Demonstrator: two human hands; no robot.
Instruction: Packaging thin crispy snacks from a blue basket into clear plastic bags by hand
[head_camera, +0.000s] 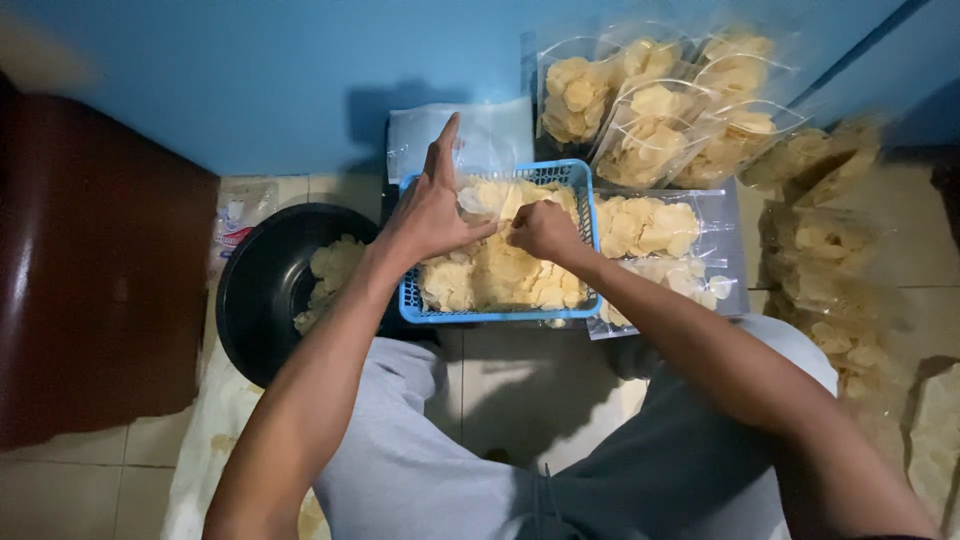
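A blue plastic basket (500, 315) filled with pale yellow chips (505, 275) stands on the tiled floor in front of me. My left hand (430, 205) is raised over the basket's left side, fingers stretched up, holding the mouth of a clear plastic bag (478, 198) that has a few chips in it. My right hand (543, 230) is closed over the chips in the middle of the basket, right beside the bag's opening, with chips pinched in its fingers.
A black round bowl (255, 300) with some chips sits left of the basket. Filled clear bags of chips lie to the right (650, 230) and are stacked at the back right (650, 110). A blue wall (250, 80) stands behind; a dark brown cabinet (90, 260) is at far left.
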